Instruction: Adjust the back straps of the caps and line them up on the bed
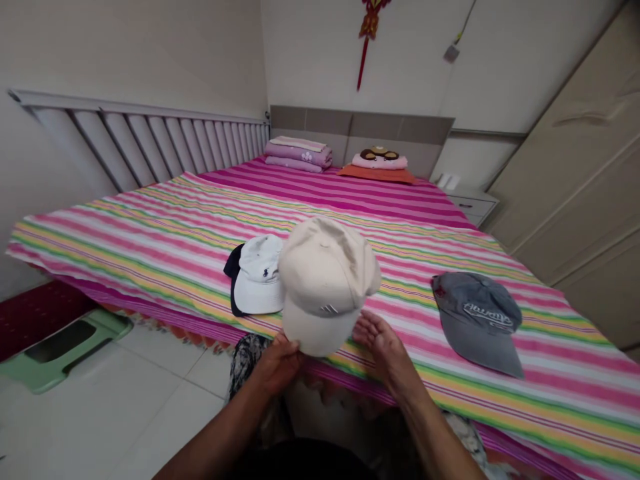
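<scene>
A beige baseball cap (325, 273) with a small striped logo is held up in front of me, over the bed's near edge. My left hand (281, 363) pinches its brim at the lower left, thumb on top. Close to the cap's right side, my right hand (383, 343) has its fingers stretched out and apart; whether the fingertips touch the cap I cannot tell. Left of the beige cap lies a white cap (259, 280) with a small dark emblem, on top of a dark cap (233, 262) that is mostly hidden. A grey cap (479, 317) with white lettering lies to the right.
The bed has a striped cover (165, 230). Folded bedding (299, 157) and an orange pillow with a pink bundle (377, 175) lie by the headboard (320, 123). A green stool (75, 343) stands on the floor at left, and a white nightstand (473, 203) is at back right.
</scene>
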A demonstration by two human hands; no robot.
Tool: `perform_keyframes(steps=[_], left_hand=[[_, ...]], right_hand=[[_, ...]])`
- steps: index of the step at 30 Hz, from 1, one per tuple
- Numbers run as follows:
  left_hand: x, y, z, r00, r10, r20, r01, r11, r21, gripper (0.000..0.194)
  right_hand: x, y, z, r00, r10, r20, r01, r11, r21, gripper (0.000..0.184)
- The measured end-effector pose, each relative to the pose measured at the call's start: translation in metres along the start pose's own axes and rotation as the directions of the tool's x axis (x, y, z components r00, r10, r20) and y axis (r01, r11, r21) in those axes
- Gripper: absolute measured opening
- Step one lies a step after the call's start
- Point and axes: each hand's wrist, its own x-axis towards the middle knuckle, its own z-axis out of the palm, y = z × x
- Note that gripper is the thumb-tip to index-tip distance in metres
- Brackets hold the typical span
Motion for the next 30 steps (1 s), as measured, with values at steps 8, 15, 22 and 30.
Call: perform_keyframes(steps=[8,15,22,30], left_hand=[[-0.012,-0.052,-0.017,0.947,-0.278,0.161,0.278,0.96,0.024,0.039],[0.01,-0.036,-0.026,0.953,-0.251,0.17,0.272,0.956,-0.111,0.027],[0.038,-0.007,-0.017,0.935,-0.344,0.087,0.351,0.933,-0.085,0.039],[0.037,0.004,0.009,0.947,-0.29,0.139,0.291,0.957,0.011,0.041]], right_hand=[[0.01,-0.028,0.008,0.984,0.034,-0.175,0.029,0.939,0.344,0.039],[-0.008,-0.022,-0.013,0.986,0.003,-0.167,0.03,0.981,0.191,0.045],[-0.019,-0.018,-0.022,0.987,0.026,-0.159,0.0,0.986,0.166,0.036],[-0.028,-0.031,-0.033,0.988,0.098,-0.122,-0.075,0.981,0.182,0.037]])
